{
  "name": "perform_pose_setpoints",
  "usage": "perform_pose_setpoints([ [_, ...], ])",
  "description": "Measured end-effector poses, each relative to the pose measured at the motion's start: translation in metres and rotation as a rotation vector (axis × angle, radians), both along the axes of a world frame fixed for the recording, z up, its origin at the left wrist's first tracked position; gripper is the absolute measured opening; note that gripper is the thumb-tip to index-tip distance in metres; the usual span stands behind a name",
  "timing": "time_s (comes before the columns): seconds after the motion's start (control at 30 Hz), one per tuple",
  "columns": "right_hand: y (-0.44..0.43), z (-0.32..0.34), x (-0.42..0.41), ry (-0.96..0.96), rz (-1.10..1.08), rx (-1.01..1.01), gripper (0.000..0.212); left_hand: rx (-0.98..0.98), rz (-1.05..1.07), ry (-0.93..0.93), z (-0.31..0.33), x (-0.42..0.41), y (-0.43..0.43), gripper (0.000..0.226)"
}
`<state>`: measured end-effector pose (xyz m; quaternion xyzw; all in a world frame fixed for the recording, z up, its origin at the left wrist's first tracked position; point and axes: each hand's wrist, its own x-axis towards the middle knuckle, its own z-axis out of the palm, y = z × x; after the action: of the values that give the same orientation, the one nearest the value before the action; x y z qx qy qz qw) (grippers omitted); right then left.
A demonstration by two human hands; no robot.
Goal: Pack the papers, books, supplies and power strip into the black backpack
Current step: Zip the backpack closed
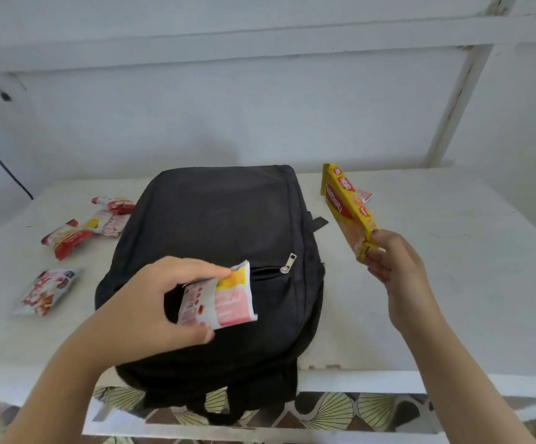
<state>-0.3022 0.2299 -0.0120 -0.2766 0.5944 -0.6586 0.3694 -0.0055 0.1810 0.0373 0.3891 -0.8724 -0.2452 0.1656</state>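
Note:
A black backpack (225, 238) lies flat on the white table (452, 283), its front pocket zipper (287, 262) partly open. Over that pocket my left hand (161, 302) grips a pink, white and yellow snack packet (225, 299) between thumb and fingers. To the right of the bag my right hand (394, 270) pinches the near end of a long yellow wafer pack (348, 208), which is lifted above the table and angled away from me.
Several red and white snack packets (68, 237) lie on the table left of the bag, one nearer me (47, 291). A small red packet (364, 195) shows behind the yellow pack. A black cable (0, 161) hangs at the left wall. Patterned floor lies below the table's front edge.

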Motion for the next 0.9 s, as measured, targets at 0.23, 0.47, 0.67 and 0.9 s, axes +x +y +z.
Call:
perform_pose_setpoints([
  [0.23, 0.009, -0.005, 0.045, 0.079, 0.001, -0.071, 0.030, -0.163, -0.052, -0.294, -0.014, 0.029, -0.005, 0.066],
  [0.47, 0.023, -0.006, 0.081, 0.162, -0.060, -0.113, 0.024, -0.149, -0.082, 0.066, -0.029, 0.041, -0.010, 0.049],
  [0.67, 0.035, -0.006, 0.102, 0.223, -0.081, -0.152, 0.030, -0.197, 0.022, 0.123, -0.026, 0.050, -0.051, 0.040],
  [0.9, 0.048, -0.005, 0.123, 0.297, -0.081, -0.209, 0.053, -0.125, -0.054, 0.035, -0.024, 0.047, -0.071, 0.041],
])
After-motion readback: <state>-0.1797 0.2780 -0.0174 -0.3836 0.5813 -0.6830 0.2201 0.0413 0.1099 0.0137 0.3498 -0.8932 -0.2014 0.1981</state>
